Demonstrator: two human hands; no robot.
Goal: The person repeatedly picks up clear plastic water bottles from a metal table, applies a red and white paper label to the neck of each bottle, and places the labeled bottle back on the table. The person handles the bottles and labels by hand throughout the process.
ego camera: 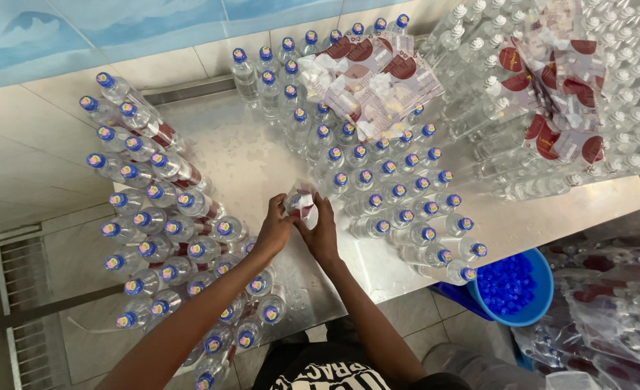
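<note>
My left hand [273, 232] and my right hand [323, 235] meet over the metal table [226, 155], both gripping one clear plastic bottle [299, 203] with a red and white label around it. The bottle stands between my fingers, its cap hidden. To the left of my left hand stands a block of labelled bottles with blue caps [162, 217]. To the right of my right hand is another crowd of blue-capped clear bottles [399, 195], without visible labels.
A heap of loose red and white labels [374, 79] lies on the bottles at the back. More labels [558, 94] rest on white-capped bottles at the right. A blue bucket of blue caps [511, 287] sits below the table's right edge. Bagged bottles lie far right.
</note>
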